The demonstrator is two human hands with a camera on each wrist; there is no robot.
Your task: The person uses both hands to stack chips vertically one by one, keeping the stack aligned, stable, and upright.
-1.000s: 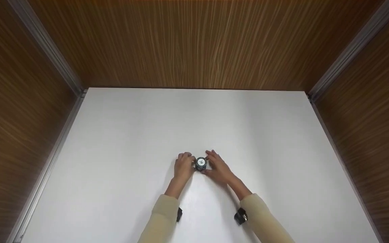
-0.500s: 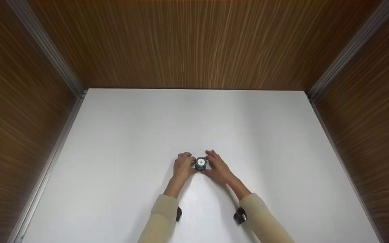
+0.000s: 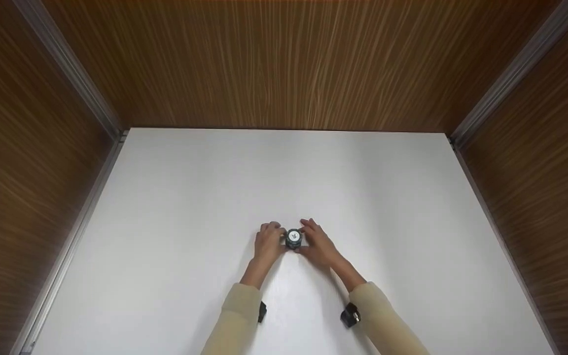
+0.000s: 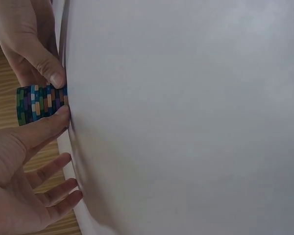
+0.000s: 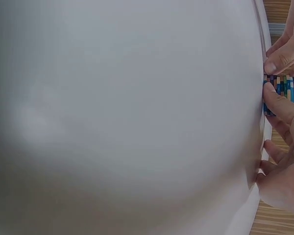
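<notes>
A stack of poker chips (image 3: 294, 238) stands upright on the white table, a white label with a dark mark on its top chip. Its side shows blue, green, purple and orange blocks in the left wrist view, where the stack (image 4: 33, 104) sits between both hands. My left hand (image 3: 267, 244) pinches the stack's left side low down, thumb in front. From the right, my right hand (image 3: 319, 246) pinches it likewise, thumb near the base and other fingers spread. In the right wrist view the stack (image 5: 285, 84) is partly cut off by the frame edge and covered by the thumbs.
Brown wood-grain panels (image 3: 284, 64) enclose the white table (image 3: 190, 187) at the back and both sides. Grey metal rails (image 3: 74, 64) run along the corners. Each forearm, in a beige sleeve, carries a black wrist device (image 3: 350, 315).
</notes>
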